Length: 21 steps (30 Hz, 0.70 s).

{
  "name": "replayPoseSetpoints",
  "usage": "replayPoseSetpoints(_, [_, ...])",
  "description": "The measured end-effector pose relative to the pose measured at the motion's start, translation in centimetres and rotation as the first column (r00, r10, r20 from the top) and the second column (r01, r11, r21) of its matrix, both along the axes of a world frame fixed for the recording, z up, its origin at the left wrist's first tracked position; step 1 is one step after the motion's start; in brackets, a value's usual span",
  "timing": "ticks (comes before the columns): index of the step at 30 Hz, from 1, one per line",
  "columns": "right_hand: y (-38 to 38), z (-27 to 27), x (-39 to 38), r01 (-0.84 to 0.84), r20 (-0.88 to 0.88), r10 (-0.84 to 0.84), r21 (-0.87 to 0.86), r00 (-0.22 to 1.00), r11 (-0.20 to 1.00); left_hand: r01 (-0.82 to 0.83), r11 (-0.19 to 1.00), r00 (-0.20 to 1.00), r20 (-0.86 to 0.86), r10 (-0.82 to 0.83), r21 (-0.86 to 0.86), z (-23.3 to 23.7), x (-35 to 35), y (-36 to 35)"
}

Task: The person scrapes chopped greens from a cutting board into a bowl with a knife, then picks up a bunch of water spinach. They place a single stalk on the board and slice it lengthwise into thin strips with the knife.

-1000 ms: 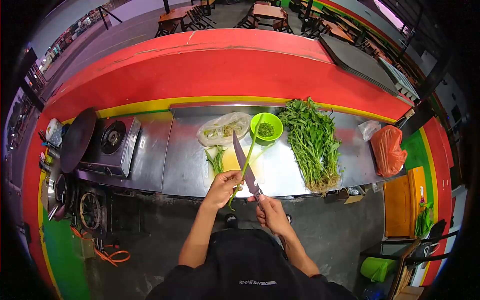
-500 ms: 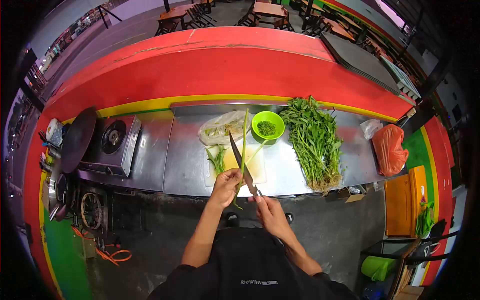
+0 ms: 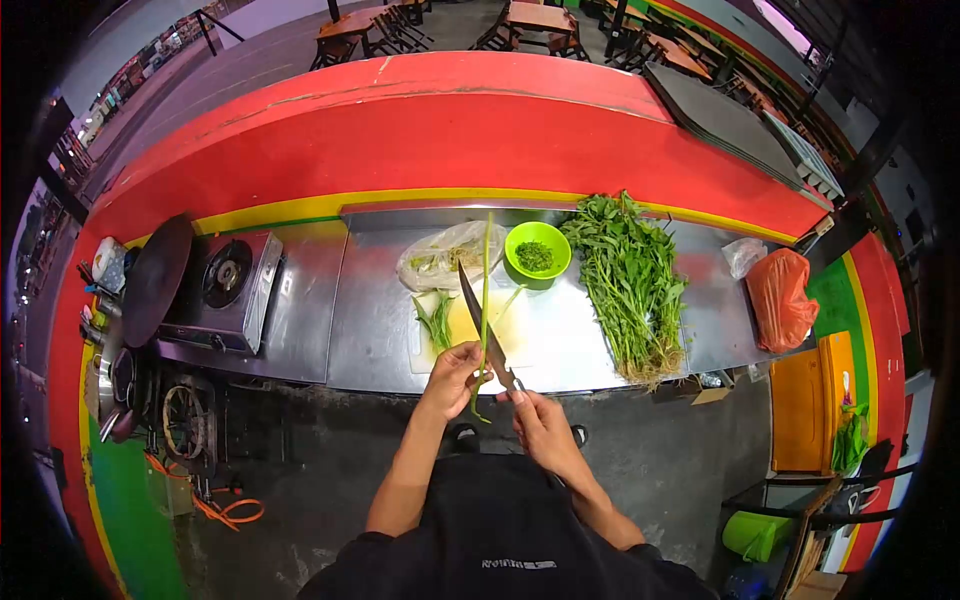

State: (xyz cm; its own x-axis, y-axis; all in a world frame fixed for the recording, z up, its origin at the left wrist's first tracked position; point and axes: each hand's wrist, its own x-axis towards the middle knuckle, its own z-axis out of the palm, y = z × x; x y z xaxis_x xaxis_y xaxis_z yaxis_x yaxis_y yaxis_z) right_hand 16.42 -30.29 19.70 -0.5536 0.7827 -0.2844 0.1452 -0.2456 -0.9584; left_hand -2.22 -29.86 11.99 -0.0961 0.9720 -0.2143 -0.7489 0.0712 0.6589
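A long green stalk point(image 3: 486, 290) stands nearly upright in this view, pinched low down by my left hand point(image 3: 457, 380). My right hand point(image 3: 536, 418) grips the handle of a kitchen knife point(image 3: 485, 322), its blade slanting up to the left and crossing the stalk. Behind both lies a cutting board point(image 3: 517, 345) with cut green leaves point(image 3: 436, 318) on its left side and a pale stalk piece on it. Farther back is a lime-green bowl point(image 3: 538, 280) holding chopped greens point(image 3: 534, 256).
A clear plastic bag point(image 3: 425, 270) lies behind the board. Right of it is a large bunch of leafy greens point(image 3: 630, 280) with roots. An orange bag point(image 3: 779, 300) rests at the counter's right end, a gas stove point(image 3: 225, 285) at the left. A red wall point(image 3: 440, 140) runs behind.
The stalk has become more upright, its top shifting slightly left. Both hands stay almost in place, with the knife at nearly the same angle.
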Motion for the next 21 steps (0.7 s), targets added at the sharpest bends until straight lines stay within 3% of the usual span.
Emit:
replayPoseSetpoints(2, [0.1, 0.0, -0.1, -0.005, -0.011, 0.005, -0.001, 1.000, 1.000, -0.011, 1.000, 0.998, -0.065, 0.012, 0.011, 0.0, -0.2, 0.1])
replayPoseSetpoints(9, [0.1, 0.5, -0.2, -0.006, 0.059, 0.004, 0.033, 0.998, 0.999, -0.060, 0.998, 0.998, -0.015, 0.060, 0.029, 0.8, 0.0, 0.6])
replayPoseSetpoints(11, [0.0, 0.4, -0.2, 0.000, 0.036, -0.001, 0.040, 0.999, 0.999, -0.034, 0.999, 0.997, 0.066, 0.033, 0.007, 0.5, 0.1, 0.6])
replayPoseSetpoints(14, [0.1, 0.4, -0.3, 0.014, 0.013, -0.014, 0.035, 1.000, 0.999, 0.026, 0.999, 0.999, 0.030, -0.025, -0.024, 0.4, -0.2, 0.4])
replayPoseSetpoints(18, [0.6, -0.2, -0.3, 0.032, 0.007, -0.032, -0.047, 0.999, 0.998, 0.090, 0.996, 0.996, -0.019, -0.090, -0.031, 0.1, 0.4, 0.1])
replayPoseSetpoints(21, [0.6, 0.0, -0.3, 0.055, -0.032, -0.060, -0.136, 0.998, 0.989, 0.047, 0.997, 0.998, -0.026, -0.049, -0.061, 0.8, 1.0, 0.3])
